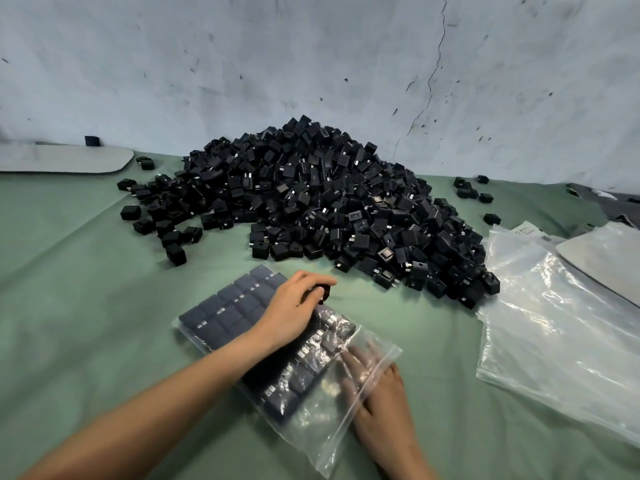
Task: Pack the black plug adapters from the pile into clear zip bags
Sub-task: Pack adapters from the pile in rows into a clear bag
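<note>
Black in the curled left hand, gripped one square plastic plug adapter at the edge of the part-filled clear zip bag on the green-clothed desk before the pile, and rested the flat right hand under its mouth film, seemingly holding it open.

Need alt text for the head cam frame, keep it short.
A person's left hand holds a black plug adapter over a clear zip bag partly filled with rows of adapters, right hand flat at its mouth. Behind, a large pile of adapters on green cloth; empty bags at right.
</note>
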A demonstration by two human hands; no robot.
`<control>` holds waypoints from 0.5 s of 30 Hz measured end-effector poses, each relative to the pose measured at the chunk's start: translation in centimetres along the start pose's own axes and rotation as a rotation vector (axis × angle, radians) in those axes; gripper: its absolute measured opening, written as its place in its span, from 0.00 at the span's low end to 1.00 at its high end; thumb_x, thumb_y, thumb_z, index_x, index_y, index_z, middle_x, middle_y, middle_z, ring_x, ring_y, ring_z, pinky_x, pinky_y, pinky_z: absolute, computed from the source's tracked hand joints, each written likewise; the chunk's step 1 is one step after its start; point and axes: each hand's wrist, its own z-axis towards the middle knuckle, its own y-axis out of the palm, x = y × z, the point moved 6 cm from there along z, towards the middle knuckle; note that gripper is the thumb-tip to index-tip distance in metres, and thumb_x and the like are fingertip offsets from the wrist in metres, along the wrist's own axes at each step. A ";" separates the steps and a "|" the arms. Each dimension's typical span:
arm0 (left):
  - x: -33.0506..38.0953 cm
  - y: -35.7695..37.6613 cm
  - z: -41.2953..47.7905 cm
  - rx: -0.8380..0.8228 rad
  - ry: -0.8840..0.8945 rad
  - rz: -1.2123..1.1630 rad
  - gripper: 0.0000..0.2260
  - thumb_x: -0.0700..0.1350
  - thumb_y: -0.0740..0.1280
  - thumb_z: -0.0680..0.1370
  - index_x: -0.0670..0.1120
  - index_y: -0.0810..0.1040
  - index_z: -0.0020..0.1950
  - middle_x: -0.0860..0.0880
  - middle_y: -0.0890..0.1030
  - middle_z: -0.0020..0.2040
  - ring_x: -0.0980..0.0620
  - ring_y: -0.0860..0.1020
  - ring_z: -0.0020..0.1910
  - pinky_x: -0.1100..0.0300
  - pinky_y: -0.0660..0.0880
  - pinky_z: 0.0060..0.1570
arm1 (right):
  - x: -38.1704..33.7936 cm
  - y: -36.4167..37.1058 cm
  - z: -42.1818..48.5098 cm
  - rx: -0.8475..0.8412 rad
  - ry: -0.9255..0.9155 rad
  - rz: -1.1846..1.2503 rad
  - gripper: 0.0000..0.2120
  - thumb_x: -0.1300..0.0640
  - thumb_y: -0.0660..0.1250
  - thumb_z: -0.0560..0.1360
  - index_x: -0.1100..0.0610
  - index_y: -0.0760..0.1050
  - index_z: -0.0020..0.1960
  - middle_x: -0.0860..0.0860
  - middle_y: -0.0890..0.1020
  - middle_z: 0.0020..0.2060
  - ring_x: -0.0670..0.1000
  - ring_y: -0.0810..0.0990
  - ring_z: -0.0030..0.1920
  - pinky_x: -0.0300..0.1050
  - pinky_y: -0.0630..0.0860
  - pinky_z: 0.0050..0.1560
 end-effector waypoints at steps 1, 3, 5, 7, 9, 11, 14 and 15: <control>0.0 -0.1 -0.7 -0.007 -0.052 -0.102 0.12 0.39 0.59 0.82 0.51 0.79 0.60 0.53 0.76 0.58 0.54 0.78 0.53 0.63 0.74 0.56 | 0.1 -0.5 -0.3 0.046 -0.001 0.046 0.19 0.50 0.58 0.80 0.45 0.68 0.71 0.38 0.62 0.71 0.42 0.49 0.75 0.44 0.46 0.75; 0.4 0.0 -2.4 -0.056 -0.135 -0.294 0.13 0.39 0.59 0.82 0.53 0.80 0.58 0.51 0.78 0.57 0.50 0.82 0.48 0.56 0.79 0.52 | 0.5 -1.9 -1.1 0.217 0.008 0.142 0.12 0.62 0.69 0.75 0.54 0.81 0.57 0.46 0.77 0.62 0.51 0.66 0.70 0.38 0.59 0.70; 0.9 0.3 -4.3 -0.117 -0.197 -0.472 0.14 0.38 0.60 0.82 0.54 0.80 0.57 0.51 0.79 0.57 0.46 0.84 0.46 0.54 0.80 0.51 | 1.0 -4.2 -2.3 0.445 0.098 0.246 0.10 0.74 0.73 0.66 0.61 0.84 0.38 0.51 0.84 0.44 0.58 0.80 0.56 0.31 0.68 0.58; 1.3 0.7 -5.8 -0.140 -0.294 -0.725 0.13 0.38 0.62 0.81 0.51 0.79 0.61 0.48 0.79 0.56 0.42 0.83 0.45 0.54 0.79 0.49 | 1.1 -6.1 -2.9 0.559 0.142 0.389 0.13 0.74 0.70 0.66 0.59 0.79 0.30 0.49 0.84 0.36 0.54 0.82 0.49 0.34 0.72 0.52; 2.2 1.4 -6.9 -0.150 -0.346 -0.912 0.15 0.40 0.67 0.77 0.48 0.77 0.64 0.46 0.80 0.53 0.42 0.82 0.44 0.54 0.79 0.49 | -0.5 -7.8 -2.7 0.592 0.071 0.491 0.10 0.66 0.67 0.67 0.56 0.78 0.31 0.45 0.83 0.37 0.46 0.81 0.46 0.39 0.74 0.48; 3.5 1.6 -7.5 -0.143 -0.232 -0.758 0.17 0.43 0.73 0.73 0.47 0.77 0.62 0.46 0.81 0.53 0.45 0.82 0.44 0.56 0.79 0.50 | -2.8 -8.6 -2.0 0.527 -0.028 0.597 0.06 0.63 0.67 0.69 0.54 0.80 0.40 0.45 0.83 0.42 0.46 0.81 0.46 0.38 0.76 0.46; 4.8 2.0 -7.8 -0.050 -0.142 -0.610 0.15 0.41 0.76 0.69 0.46 0.79 0.55 0.45 0.82 0.50 0.51 0.82 0.45 0.62 0.77 0.46 | -5.0 -7.9 -1.0 0.346 -0.091 0.719 0.16 0.63 0.70 0.68 0.50 0.80 0.53 0.44 0.79 0.51 0.49 0.81 0.51 0.39 0.78 0.48; 4.8 2.1 -7.8 -0.006 -0.159 -0.636 0.15 0.39 0.77 0.68 0.44 0.79 0.52 0.45 0.82 0.47 0.52 0.81 0.44 0.64 0.77 0.44 | -5.3 -7.7 -0.9 0.315 -0.111 0.723 0.17 0.63 0.71 0.67 0.49 0.80 0.54 0.44 0.78 0.53 0.50 0.81 0.53 0.39 0.78 0.49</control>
